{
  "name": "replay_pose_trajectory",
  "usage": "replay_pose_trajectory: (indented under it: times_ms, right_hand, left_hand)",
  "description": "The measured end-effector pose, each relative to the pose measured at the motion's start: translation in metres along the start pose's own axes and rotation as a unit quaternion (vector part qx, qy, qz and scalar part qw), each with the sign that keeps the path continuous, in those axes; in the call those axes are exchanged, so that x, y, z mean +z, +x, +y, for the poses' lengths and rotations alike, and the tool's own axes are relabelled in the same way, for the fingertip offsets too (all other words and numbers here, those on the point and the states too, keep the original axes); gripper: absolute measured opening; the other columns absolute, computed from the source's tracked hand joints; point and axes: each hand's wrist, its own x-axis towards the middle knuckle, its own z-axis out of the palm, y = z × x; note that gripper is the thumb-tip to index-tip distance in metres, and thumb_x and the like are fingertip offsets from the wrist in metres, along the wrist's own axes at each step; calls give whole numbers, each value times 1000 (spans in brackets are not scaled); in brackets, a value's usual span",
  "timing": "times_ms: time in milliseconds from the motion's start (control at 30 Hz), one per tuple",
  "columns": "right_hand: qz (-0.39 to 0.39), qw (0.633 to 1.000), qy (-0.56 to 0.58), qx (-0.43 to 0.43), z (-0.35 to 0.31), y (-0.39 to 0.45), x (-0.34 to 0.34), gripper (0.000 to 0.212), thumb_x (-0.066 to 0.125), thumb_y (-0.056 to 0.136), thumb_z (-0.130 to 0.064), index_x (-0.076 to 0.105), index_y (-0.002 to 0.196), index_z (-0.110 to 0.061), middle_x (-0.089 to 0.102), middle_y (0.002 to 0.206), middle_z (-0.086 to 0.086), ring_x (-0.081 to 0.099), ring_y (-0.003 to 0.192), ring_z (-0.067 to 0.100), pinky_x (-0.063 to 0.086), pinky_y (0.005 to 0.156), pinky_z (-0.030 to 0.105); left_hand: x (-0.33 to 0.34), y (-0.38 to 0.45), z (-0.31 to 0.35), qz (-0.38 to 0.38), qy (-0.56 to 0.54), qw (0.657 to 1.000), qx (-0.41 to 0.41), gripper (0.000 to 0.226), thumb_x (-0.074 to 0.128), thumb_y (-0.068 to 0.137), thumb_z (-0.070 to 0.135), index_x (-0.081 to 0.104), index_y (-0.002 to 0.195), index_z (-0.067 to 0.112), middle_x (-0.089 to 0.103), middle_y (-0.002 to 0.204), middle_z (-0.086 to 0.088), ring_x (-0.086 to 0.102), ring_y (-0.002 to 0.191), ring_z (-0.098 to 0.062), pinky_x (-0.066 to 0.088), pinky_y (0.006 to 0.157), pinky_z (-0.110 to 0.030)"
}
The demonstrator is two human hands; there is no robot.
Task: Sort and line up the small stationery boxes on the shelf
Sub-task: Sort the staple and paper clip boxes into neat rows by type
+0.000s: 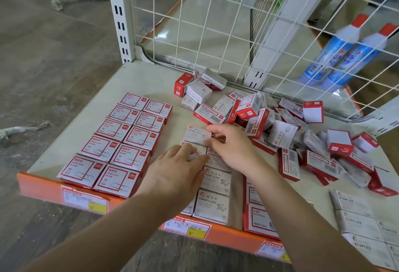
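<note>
On the cream shelf (pixel 138 81), two neat columns of red-framed paper clip boxes (pixel 121 142) fill the left side. Beside them runs a column of white paper clip boxes (pixel 212 204). My right hand (pixel 231 148) pinches the farthest white paper clip box (pixel 195 134) at its near right corner. My left hand (pixel 177 174) lies flat on the white boxes just below it, fingers straight. A loose heap of red and white staple and clip boxes (pixel 280 129) sprawls over the back and right of the shelf.
White staples boxes (pixel 358 220) are stacked at the near right, red-edged boxes (pixel 257 217) between them and the white column. A white wire grid (pixel 194 23) backs the shelf, with two blue bottles (pixel 336 55) behind it. The orange front rail (pixel 64 194) carries price tags.
</note>
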Motion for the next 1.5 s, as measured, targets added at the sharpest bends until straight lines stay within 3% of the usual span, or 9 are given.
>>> replay_pose_trajectory:
  times_ms: [100,200,433,967,1067,1133,1167,1300,1500]
  right_hand:
    - [-2,1000,-10,3,0,2,2,36,57,91,-24,55,127,-21,56,126,-4,52,115,10,37,93,20]
    - [-11,1000,4,6,2,3,2,36,59,90,-21,57,126,-22,57,124,-3,53,113,11,40,97,25]
    - [0,1000,19,-10,3,2,5,36,61,89,-19,58,125,-21,57,121,-1,54,111,13,41,100,33]
    - [-2,1000,-10,-16,3,1,3,37,60,90,-24,57,127,-24,55,128,-4,49,118,11,37,102,29]
    - [11,1000,-11,-27,3,0,3,31,58,91,-24,61,122,-25,60,120,-6,54,108,10,43,95,30]
    - [50,998,-1,-26,3,0,1,29,56,91,-20,63,119,-22,62,112,-5,56,96,7,44,86,23]
    - [74,997,4,-17,4,1,0,30,56,92,-18,61,121,-19,62,110,-4,56,94,6,43,84,20]
    - [125,992,-18,19,5,6,-7,35,55,92,-18,55,127,-16,61,114,0,56,98,10,41,85,19]
    - [115,992,-47,35,6,16,-12,34,54,93,-16,55,127,-14,62,116,2,56,104,14,34,73,14]
  left_hand:
    - [-1,0,-1,1,1,1000,1,46,23,98,43,25,143,37,26,143,11,12,137,-11,21,109,-28]
    - [-2,2,-3,6,0,1000,3,42,26,98,41,33,139,35,28,142,10,8,139,-14,18,112,-29]
    - [-4,7,-6,16,-47,999,-3,37,31,98,37,44,132,37,32,138,11,25,132,-11,30,106,-29]
    - [-2,7,-7,38,-49,998,5,37,32,98,38,45,133,36,32,139,11,27,131,-11,31,103,-26]
    - [-2,5,-6,35,-38,999,2,35,35,98,34,49,130,33,36,139,7,24,135,-17,29,107,-33]
    - [-6,6,-3,63,-30,997,17,32,42,94,29,59,122,28,48,132,0,36,132,-28,35,103,-42]
    - [-9,6,-2,64,-26,997,20,33,42,94,29,57,124,28,48,134,0,35,133,-28,35,104,-43]
    - [-5,11,-4,11,-26,1000,4,44,27,99,37,26,143,37,16,152,13,3,142,-10,6,114,-27]
    - [-6,13,-3,-26,-1,1000,11,45,22,99,42,20,144,41,14,152,12,7,141,-11,13,113,-28]
